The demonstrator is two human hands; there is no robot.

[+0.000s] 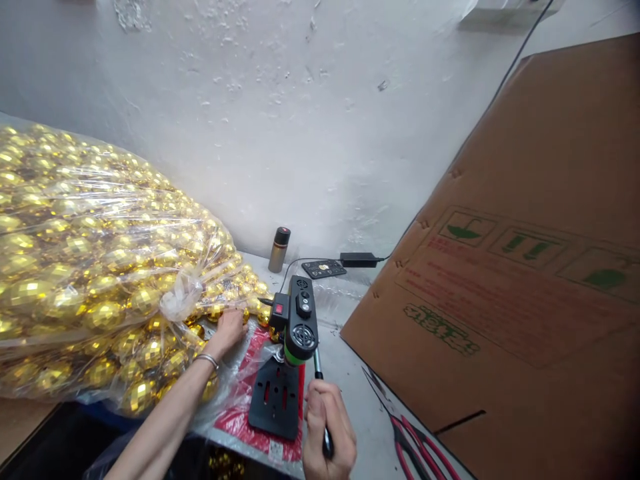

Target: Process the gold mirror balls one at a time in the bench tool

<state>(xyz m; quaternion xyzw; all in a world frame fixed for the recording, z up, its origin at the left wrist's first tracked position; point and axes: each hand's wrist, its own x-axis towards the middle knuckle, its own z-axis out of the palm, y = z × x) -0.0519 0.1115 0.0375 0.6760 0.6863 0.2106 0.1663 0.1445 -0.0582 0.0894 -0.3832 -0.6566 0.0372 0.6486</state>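
A black mini drill press (303, 320) with a green ring stands on its slotted base plate (275, 407). My right hand (329, 427) is closed around the black grip of its lever (319, 367), to the right of the base. My left hand (232, 329), with a bracelet at the wrist, reaches among shiny gold faceted balls (213, 312) left of the drill press. Its fingertips are hidden, so whether they grip a ball is unclear. A big clear plastic bag (181, 293), gathered in a knot, bulges with many more such balls on the left.
Under the drill press lies a red plastic sheet (235, 417). Behind are a bottle (279, 250), a phone (324, 269) and a black power adapter (359, 260) with its cable. A large cardboard box (500, 280) leans at right, near red-handled scissors (413, 440).
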